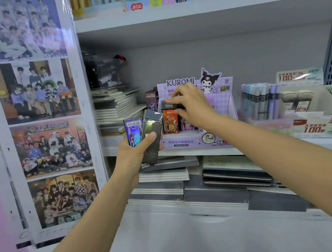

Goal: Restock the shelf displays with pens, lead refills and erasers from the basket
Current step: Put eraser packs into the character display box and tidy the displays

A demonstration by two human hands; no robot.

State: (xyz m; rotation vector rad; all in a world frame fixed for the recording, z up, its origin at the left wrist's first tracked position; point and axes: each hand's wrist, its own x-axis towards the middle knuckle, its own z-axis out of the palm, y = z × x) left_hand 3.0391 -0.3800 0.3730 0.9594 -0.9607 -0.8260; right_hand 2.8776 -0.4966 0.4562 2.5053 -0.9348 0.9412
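left hand (136,157) grips two refill cases (152,133); right hand (193,106) pinches a dark case (170,104) in the "kuromi" "2b 0.5mm" display (184,143).

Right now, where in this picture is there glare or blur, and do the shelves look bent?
Head view: glare streaks the plastic over the photo sheet and the dark pack in the left hand; the boxes at right are soft; the wide lens bows the upper shelf; the right hand, pinching a refill pack, is sharp.
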